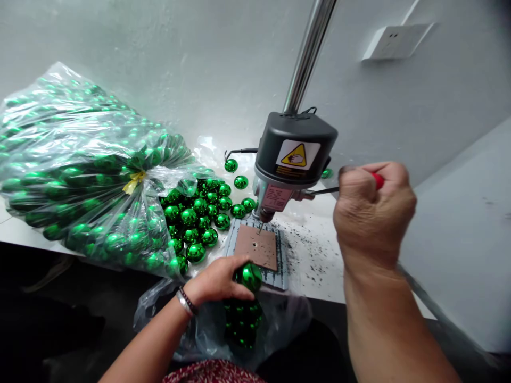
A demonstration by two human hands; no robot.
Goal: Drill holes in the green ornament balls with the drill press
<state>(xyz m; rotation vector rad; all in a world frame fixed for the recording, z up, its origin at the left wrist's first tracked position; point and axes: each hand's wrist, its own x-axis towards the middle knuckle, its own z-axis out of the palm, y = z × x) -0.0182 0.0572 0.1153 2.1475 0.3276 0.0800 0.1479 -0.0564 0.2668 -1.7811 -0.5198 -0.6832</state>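
A shiny green ball (251,276) is gripped by my left hand (223,277), just in front of the drill press base (284,266). My right hand (373,213) is closed in a fist around the red-knobbed lever (327,190) of the drill press (295,149). Its thin drill bit (261,227) points down at a brown board (263,255) with a small hole in it. Loose green balls (195,252) lie to the left of the base. Below my left hand, an open plastic bag (287,319) holds more green balls.
A large clear bag (96,159), full of green balls and tied with a yellow strip (133,182), fills the table's left side. Dark shavings (315,252) are scattered right of the base. Behind stands a grey wall (159,42) with a white socket (395,42).
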